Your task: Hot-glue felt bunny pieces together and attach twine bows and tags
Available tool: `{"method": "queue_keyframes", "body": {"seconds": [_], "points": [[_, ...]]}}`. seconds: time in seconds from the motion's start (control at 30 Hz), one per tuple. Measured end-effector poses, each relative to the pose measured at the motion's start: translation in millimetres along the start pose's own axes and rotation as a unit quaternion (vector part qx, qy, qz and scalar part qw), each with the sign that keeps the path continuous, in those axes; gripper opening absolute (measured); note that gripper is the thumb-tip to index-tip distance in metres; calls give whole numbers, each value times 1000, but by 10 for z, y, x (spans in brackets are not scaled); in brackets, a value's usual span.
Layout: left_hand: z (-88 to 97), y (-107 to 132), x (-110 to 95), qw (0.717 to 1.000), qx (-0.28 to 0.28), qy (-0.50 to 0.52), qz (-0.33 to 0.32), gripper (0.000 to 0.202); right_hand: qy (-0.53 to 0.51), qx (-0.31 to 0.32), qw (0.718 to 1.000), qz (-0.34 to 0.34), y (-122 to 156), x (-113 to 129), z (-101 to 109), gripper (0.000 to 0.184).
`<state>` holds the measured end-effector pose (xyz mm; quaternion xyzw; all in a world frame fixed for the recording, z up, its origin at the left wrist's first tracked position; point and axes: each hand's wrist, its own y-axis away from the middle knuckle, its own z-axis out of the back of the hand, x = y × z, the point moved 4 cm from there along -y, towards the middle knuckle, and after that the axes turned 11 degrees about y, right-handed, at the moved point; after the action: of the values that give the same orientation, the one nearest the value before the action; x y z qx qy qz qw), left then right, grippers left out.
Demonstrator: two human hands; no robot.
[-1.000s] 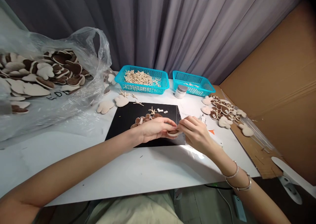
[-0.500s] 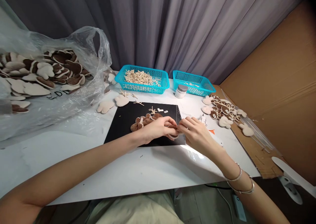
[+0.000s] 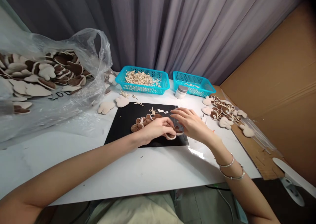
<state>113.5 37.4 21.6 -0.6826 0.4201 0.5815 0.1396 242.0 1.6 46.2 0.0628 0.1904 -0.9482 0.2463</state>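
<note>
My left hand (image 3: pixel 158 131) is closed on a brown, cream-edged plush piece (image 3: pixel 178 131), pinching it with thumb and fingers over the right part of a black mat (image 3: pixel 119 127). My right hand (image 3: pixel 192 124) is apart from that piece, its fingers stretched out to the left above the mat's right edge, holding nothing that shows. Small white labels (image 3: pixel 166 112) lie just beyond its fingertips. Near them is a cream string bow (image 3: pixel 152 111). Several more brown plush pieces (image 3: pixel 137 127) sit in a row, partly hidden behind my left hand.
A blue basket (image 3: pixel 118 79) holds many string bows; a second blue basket (image 3: pixel 211 85) holds small white bits. Before it stands a grey-lidded jar (image 3: pixel 181 91). Finished-looking plush pieces (image 3: pixel 225 122) are heaped at right. A clear bag (image 3: pixel 81 109) of plush pieces fills the left.
My right hand has let go of the plush piece, moved slightly up and away, and its fingers have straightened. My left hand keeps its grip in nearly the same place.
</note>
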Motion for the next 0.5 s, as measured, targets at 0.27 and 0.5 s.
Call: {"method": "queue_keyframes", "body": {"seconds": [0.27,0.5], "points": [[97,-88,2,999,-38,-15,-10,19,-21,-48,999,-9,-161,-4,83,24],[208,-207,-2,994,-82,18,-73,20,4,-74,997,-37,-119,15,105,28]]}}
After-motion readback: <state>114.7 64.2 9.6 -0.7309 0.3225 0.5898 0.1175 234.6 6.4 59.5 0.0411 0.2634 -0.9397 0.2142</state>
